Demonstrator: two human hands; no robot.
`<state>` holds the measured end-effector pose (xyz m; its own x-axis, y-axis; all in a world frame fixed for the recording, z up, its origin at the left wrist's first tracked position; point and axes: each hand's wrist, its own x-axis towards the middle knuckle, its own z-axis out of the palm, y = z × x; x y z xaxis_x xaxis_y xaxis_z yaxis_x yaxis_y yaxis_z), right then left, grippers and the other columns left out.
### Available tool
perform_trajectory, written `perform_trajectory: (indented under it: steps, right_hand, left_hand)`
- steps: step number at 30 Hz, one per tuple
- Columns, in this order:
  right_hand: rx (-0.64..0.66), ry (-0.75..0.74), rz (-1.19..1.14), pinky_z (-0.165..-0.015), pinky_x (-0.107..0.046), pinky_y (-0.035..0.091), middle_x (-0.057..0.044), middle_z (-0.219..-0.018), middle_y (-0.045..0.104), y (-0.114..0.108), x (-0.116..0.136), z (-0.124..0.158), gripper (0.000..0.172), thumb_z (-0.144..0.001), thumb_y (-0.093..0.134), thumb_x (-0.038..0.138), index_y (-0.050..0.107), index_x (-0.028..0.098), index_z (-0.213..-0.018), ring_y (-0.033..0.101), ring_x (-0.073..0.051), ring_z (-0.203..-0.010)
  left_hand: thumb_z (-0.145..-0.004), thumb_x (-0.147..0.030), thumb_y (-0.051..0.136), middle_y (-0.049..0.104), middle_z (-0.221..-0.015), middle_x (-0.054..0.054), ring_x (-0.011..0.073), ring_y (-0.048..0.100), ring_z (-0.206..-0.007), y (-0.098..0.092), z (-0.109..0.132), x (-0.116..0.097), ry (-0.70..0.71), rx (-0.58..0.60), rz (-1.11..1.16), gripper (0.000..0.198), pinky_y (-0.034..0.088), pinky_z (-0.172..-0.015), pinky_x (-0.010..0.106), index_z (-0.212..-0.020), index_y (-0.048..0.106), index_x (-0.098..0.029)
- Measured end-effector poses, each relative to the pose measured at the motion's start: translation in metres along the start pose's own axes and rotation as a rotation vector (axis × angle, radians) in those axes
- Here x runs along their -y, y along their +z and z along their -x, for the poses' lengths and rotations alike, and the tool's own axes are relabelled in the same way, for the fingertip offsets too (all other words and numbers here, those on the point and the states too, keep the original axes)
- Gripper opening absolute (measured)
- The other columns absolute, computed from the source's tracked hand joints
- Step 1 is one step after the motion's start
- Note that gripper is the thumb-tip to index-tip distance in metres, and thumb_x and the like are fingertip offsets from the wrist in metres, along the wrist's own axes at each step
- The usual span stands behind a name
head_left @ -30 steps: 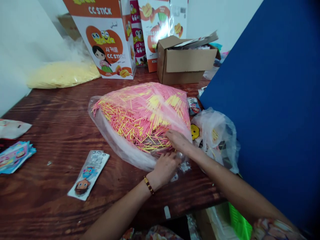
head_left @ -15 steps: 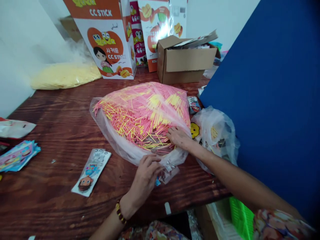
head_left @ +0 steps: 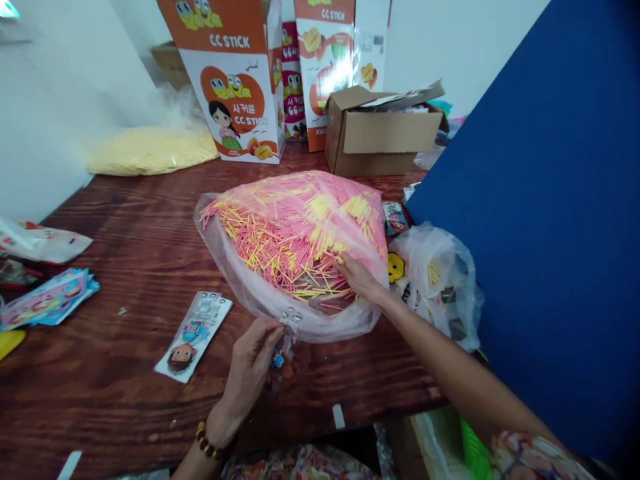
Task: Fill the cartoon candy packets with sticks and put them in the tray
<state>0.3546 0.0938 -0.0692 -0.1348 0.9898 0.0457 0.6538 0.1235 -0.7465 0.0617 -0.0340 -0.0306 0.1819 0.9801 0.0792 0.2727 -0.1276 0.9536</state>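
A large clear plastic bag (head_left: 250, 293) lies with its mouth toward me, full of thin pink and yellow sticks (head_left: 265, 247). My right hand (head_left: 363, 280) reaches into the mouth from the right. Its fingertips touch the sticks and are partly hidden, so whether they grip any is unclear. In front of the bag, my left hand (head_left: 253, 350) pinches the top of a small clear printed packet (head_left: 283, 357), which hangs from thumb and fingers. Left of that hand, a few flat cartoon-printed packets (head_left: 193, 337) lie stacked on the dark wooden table (head_left: 135, 267).
Blue and pink packets (head_left: 53, 300) lie at the left. Behind stand a CC Stick box (head_left: 245, 100) and an open cardboard box (head_left: 385, 133), with a bag of yellow contents (head_left: 155, 152) farther left. At right, a clear bag (head_left: 443, 287) sits beside a blue panel (head_left: 550, 220).
My left hand has moved left, away from the bag's edge, bringing the small packet with it. My right hand stays among the sticks, its fingers slightly shifted. The whole view has shifted a little.
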Motion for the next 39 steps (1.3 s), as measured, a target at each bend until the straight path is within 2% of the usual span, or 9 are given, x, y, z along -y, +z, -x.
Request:
perform_trajectory:
  steps: [3,6,9,12,16,22,28,32,39]
  right_hand:
    - [-0.093,0.112,-0.332,-0.067,-0.031,0.042,0.001,-0.069,0.058,0.017,0.013,-0.002,0.017,-0.088,0.046,0.037,0.052,0.022,-0.082,0.052,-0.017,-0.064]
    - [-0.152,0.139,-0.532,-0.069,-0.033,0.046,0.000,-0.071,0.061,0.037,0.023,0.002,0.020,-0.085,0.049,0.043,0.051,0.023,-0.083,0.055,-0.018,-0.067]
    - [-0.183,0.148,-0.595,-0.073,-0.034,0.051,-0.002,-0.085,0.066,0.055,0.029,0.014,0.017,-0.083,0.053,0.039,0.050,0.025,-0.093,0.061,-0.021,-0.081]
    - [-0.132,0.191,-0.597,-0.072,-0.036,0.054,-0.002,-0.090,0.068,0.066,0.032,0.024,0.016,-0.081,0.054,0.035,0.050,0.026,-0.095,0.064,-0.023,-0.086]
    - [-0.135,0.150,-0.568,-0.075,-0.037,0.055,-0.001,-0.085,0.069,0.069,0.035,0.025,0.015,-0.084,0.053,0.039,0.054,0.025,-0.090,0.064,-0.023,-0.088]
    - [-0.171,0.124,-0.322,-0.077,-0.037,0.050,-0.002,-0.078,0.067,0.066,0.039,0.025,0.022,-0.085,0.052,0.043,0.050,0.024,-0.074,0.061,-0.022,-0.078]
    - [-0.137,0.125,-0.558,-0.074,-0.034,0.052,-0.003,-0.093,0.070,0.068,0.045,0.035,0.022,-0.086,0.053,0.044,0.058,0.023,-0.091,0.063,-0.021,-0.082]
    - [-0.121,0.173,-0.535,-0.069,-0.031,0.050,-0.001,-0.084,0.066,0.073,0.042,0.035,0.020,-0.084,0.053,0.042,0.057,0.023,-0.088,0.060,-0.018,-0.074]
    - [-0.190,0.182,-0.649,-0.075,-0.036,0.052,-0.002,-0.082,0.068,0.071,0.041,0.030,0.025,-0.079,0.057,0.047,0.057,0.022,-0.086,0.064,-0.021,-0.080]
  left_hand:
    - [-0.095,-0.033,0.057,0.063,-0.085,0.000,0.0123,0.057,-0.076,-0.001,-0.002,-0.006,-0.039,-0.012,0.055,0.017,0.046,-0.070,0.021,-0.092,0.068,-0.020]
    - [-0.093,-0.035,0.060,0.064,-0.084,0.000,0.0123,0.057,-0.075,-0.003,-0.003,-0.007,-0.094,-0.082,0.112,0.019,0.045,-0.067,0.021,-0.093,0.070,-0.020]
    - [-0.091,-0.038,0.062,0.067,-0.085,0.001,0.0132,0.059,-0.079,-0.006,-0.005,-0.005,-0.139,-0.146,0.167,0.020,0.046,-0.071,0.021,-0.091,0.071,-0.020]
    - [-0.090,-0.039,0.063,0.068,-0.084,0.001,0.0132,0.060,-0.079,-0.010,-0.010,-0.004,-0.151,-0.167,0.198,0.021,0.046,-0.072,0.021,-0.089,0.071,-0.019]
    - [-0.089,-0.040,0.063,0.067,-0.080,0.001,0.0132,0.059,-0.076,-0.015,-0.029,-0.009,-0.109,-0.183,0.213,0.023,0.045,-0.069,0.022,-0.084,0.069,-0.018]
    - [-0.090,-0.041,0.063,0.067,-0.077,0.001,0.0130,0.058,-0.073,-0.017,-0.051,-0.015,-0.063,-0.172,0.255,0.026,0.044,-0.065,0.022,-0.082,0.067,-0.017]
    - [-0.090,-0.042,0.062,0.067,-0.082,0.001,0.0143,0.061,-0.077,-0.015,-0.043,-0.002,-0.086,-0.181,0.281,0.026,0.045,-0.068,0.023,-0.085,0.066,-0.016]
    - [-0.091,-0.041,0.062,0.067,-0.082,0.001,0.0137,0.060,-0.077,-0.017,-0.045,-0.002,-0.072,-0.185,0.260,0.025,0.044,-0.069,0.023,-0.085,0.066,-0.016]
    - [-0.087,-0.040,0.065,0.065,-0.075,-0.001,0.0117,0.056,-0.068,-0.017,-0.053,-0.008,-0.059,-0.194,0.212,0.024,0.042,-0.061,0.021,-0.083,0.069,-0.017]
